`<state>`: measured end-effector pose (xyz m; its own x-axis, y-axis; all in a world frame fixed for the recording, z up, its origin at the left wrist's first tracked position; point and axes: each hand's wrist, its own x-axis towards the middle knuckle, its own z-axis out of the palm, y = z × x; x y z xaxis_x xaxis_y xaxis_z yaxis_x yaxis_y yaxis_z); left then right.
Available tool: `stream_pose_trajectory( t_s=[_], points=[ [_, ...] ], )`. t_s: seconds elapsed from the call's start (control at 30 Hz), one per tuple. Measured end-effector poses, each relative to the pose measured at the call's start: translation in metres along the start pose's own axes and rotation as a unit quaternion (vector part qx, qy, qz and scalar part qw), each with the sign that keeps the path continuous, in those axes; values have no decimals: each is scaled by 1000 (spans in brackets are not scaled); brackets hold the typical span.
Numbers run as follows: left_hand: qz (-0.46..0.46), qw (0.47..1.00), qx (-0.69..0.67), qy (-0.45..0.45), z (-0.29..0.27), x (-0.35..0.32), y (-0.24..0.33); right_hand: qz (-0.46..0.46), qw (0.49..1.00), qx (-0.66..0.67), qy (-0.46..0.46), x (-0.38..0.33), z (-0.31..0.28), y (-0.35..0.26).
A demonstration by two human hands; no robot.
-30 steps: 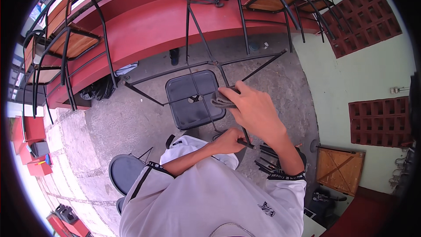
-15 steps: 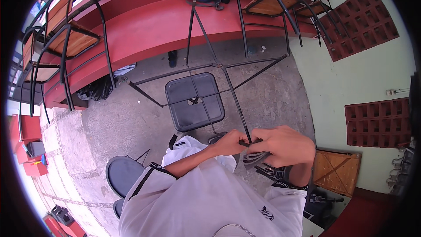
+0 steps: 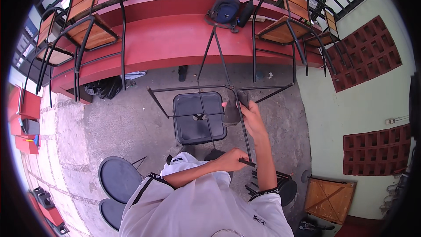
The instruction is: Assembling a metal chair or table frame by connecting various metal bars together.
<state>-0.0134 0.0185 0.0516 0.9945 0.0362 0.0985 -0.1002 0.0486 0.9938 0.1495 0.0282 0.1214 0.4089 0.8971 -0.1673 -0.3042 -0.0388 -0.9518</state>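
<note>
A black metal frame (image 3: 188, 88) of thin bars, like the base of a table, spreads out in front of me. My left hand (image 3: 232, 160) is closed round its near end, close to my body. Farther along the same long bar, near where the bars meet, my right hand (image 3: 251, 116) presses a dark grey cloth (image 3: 232, 115) around the metal. The cloth hides part of that bar and some of my fingertips. Beneath the frame stands a dark square stool (image 3: 197, 137) with a hole in the middle of its seat.
Wooden chairs with black frames (image 3: 100, 39) stand upturned or perched on the red ledge (image 3: 153, 52), along with a blue backpack (image 3: 226, 11). A black bag (image 3: 105, 88) lies under the ledge. Round dark tops (image 3: 118, 177) are at my left, a wooden panel (image 3: 329, 198) at my right.
My right hand with the cloth has moved away from my left hand, up the bar toward the joint. My left hand still holds the near end. The view has tilted up slightly.
</note>
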Motion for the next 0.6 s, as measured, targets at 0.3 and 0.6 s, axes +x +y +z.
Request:
stream_pose_trajectory(
  t_s=[0.3, 0.6],
  points=[
    [-56, 997, 40, -42, 7, -4, -27, -17, 997, 60, 37, -3, 22, -4],
    [-69, 996, 43, 27, 4, -12, -5, -110, 972, -28, 206, -16, 40, -3]
  ],
)
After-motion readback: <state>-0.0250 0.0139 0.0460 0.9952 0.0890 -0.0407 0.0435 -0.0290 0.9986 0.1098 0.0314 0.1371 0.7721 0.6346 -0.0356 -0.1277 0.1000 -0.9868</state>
